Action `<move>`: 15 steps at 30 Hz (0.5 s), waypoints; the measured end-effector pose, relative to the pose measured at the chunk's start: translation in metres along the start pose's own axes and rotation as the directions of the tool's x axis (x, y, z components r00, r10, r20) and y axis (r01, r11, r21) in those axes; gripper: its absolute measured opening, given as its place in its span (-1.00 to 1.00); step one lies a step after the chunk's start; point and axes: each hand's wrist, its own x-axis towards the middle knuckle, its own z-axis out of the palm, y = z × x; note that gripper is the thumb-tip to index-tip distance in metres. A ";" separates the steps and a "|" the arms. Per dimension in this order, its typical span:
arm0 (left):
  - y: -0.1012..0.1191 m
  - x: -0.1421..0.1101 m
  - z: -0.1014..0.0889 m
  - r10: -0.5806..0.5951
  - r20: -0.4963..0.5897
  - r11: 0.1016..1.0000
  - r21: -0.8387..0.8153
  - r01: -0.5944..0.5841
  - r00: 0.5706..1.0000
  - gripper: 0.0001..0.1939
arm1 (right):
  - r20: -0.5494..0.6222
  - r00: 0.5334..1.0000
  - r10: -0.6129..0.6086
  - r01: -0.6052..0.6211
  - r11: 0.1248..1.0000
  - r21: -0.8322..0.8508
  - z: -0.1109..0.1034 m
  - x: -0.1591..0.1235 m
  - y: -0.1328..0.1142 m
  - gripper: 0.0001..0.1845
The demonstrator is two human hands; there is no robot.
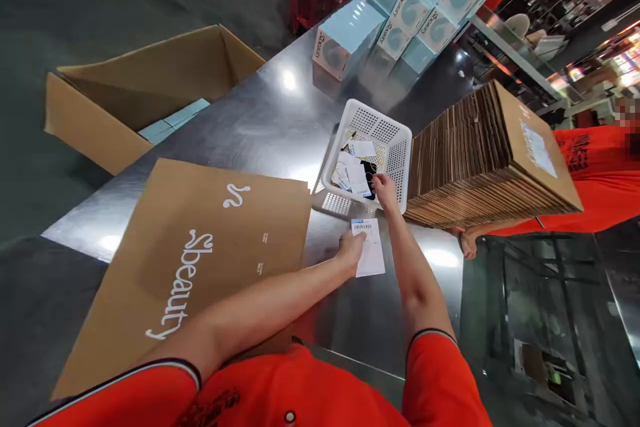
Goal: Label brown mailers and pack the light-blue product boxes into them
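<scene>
My left hand [351, 252] grips a white printed label sheet [371, 255] by its left edge, the thumb lying on top. A blue strip and a barcode show at its upper end. Inside the white perforated plastic basket [404, 147], the fingertips of my right hand [385, 191] are pinched together beside a black item [369, 172]. What they hold, if anything, is too small to make out. White label slips [358, 178] with thin strings lie in the basket around that item. A flat brown cardboard piece [240, 233] with white lettering lies under and left of my left forearm.
A tall stack of folded cardboard [460, 160] stands right of the basket. Light blue boxes [350, 33] are piled at the table's far end. An open carton [150, 80] sits beyond the metal table's [260, 120] left edge. A co-worker's hand [469, 244] is at the right.
</scene>
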 end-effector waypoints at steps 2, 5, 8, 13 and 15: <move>0.002 0.003 0.000 -0.040 -0.003 0.996 -0.077 0.040 0.999 -0.90 | 0.107 0.994 0.001 0.017 0.986 -0.166 0.016 0.024 -0.010 -0.65; 0.002 0.006 0.000 -0.076 -0.019 0.983 -0.168 0.072 0.997 -0.92 | 0.226 0.973 0.045 0.042 0.931 -0.363 0.039 0.042 -0.017 -0.50; 0.000 0.008 -0.001 -0.096 -0.041 0.964 -0.251 0.083 0.995 -0.89 | 0.325 0.941 0.095 0.130 0.785 -0.606 0.056 0.045 -0.019 -0.24; -0.003 0.010 -0.002 -0.095 -0.105 0.964 -0.257 0.065 0.990 -0.88 | 0.386 0.920 0.069 0.280 0.571 -0.772 0.066 0.042 -0.018 -0.34; -0.003 0.010 -0.002 -0.086 -0.110 0.969 -0.242 0.057 0.990 -0.89 | 0.394 0.917 0.054 0.297 0.565 -0.770 0.063 0.040 -0.017 -0.53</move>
